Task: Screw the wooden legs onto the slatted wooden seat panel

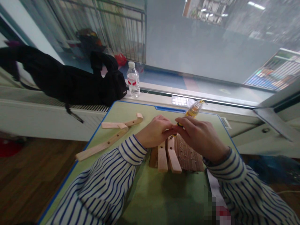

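Note:
My right hand (199,136) is closed around a small yellow-and-black tool (179,124), which looks like a screwdriver; the fingers cover most of it. My left hand (156,131) meets it, fingers bent and pressed together at the fingertips, and what they pinch is hidden. Below both hands lie two bent wooden pieces with drilled holes, a left one (162,161) and a right one (175,162). They rest on a brown board (191,156) dotted with small shiny bits. Just beyond my right hand is a clear bottle with yellow contents (195,107).
Two more bent wooden pieces, a near one (98,148) and a far one (117,124), lie left on the green, blue-edged table (150,200). A water bottle (133,81) and a black bag (70,82) stand on the sill behind. White paper (213,184) shows at the right edge.

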Demonstrator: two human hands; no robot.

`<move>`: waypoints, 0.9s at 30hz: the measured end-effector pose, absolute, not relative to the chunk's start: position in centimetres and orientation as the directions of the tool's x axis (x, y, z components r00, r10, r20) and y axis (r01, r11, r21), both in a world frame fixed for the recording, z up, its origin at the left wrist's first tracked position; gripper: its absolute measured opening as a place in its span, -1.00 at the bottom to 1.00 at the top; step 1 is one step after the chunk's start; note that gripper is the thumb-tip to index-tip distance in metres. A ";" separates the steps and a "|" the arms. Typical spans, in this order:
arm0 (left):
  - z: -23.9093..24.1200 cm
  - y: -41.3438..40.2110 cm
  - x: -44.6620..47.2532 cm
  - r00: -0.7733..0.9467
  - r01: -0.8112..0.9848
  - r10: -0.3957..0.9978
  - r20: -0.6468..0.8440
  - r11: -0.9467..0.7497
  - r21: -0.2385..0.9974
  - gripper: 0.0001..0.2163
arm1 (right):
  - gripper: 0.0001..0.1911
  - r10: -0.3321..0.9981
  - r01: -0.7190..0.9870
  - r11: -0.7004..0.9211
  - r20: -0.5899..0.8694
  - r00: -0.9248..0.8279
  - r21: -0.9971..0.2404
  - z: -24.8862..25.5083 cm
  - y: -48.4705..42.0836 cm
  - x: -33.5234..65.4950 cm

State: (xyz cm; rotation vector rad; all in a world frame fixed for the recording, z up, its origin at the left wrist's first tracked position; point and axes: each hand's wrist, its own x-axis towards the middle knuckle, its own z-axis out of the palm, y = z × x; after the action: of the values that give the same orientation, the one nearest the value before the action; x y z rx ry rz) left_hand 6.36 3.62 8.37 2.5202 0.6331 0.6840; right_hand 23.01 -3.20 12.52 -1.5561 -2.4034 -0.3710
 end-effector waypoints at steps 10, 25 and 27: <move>8.7 3.2 6.4 0.702 0.377 0.602 0.381 -0.768 0.518 -0.81 | -0.69 0.873 0.914 0.400 0.278 -0.401 0.063 13.4 -3.4 22.7; 8.4 3.7 6.2 0.734 0.363 0.582 0.351 -0.772 0.522 -0.81 | -0.71 0.833 0.848 0.526 0.243 -0.497 -0.071 13.9 -3.1 23.9; 8.4 3.7 6.2 0.743 0.353 0.572 0.349 -0.776 0.522 -0.79 | -0.70 0.841 0.861 0.507 0.242 -0.484 -0.040 13.9 -3.1 23.9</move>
State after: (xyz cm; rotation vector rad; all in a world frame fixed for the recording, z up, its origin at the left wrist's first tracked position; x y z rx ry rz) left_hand 6.18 3.66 8.41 2.5153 0.7051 0.7007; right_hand 23.86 -3.10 13.87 -1.4490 -2.5199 -0.1261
